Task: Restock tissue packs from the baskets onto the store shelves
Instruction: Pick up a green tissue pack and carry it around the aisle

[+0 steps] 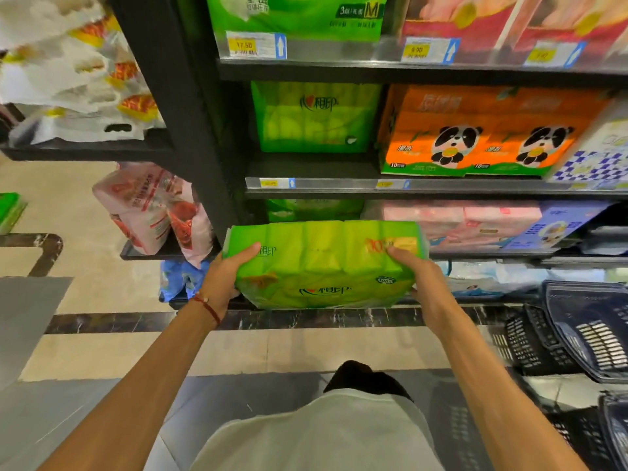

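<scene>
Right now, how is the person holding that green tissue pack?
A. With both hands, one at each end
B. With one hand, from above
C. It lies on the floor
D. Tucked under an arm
A: the left hand and right hand grip opposite ends of the green tissue pack, raised before the shelves.

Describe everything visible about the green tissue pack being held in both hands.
The green tissue pack is a wide, soft multipack in glossy bright-green plastic wrap, with ridges of several inner packs showing, dark brand lettering and an orange mark near its right end. It lies lengthwise, tilted toward the camera, in front of the lower shelf. The left hand and right hand grip its ends.
</scene>
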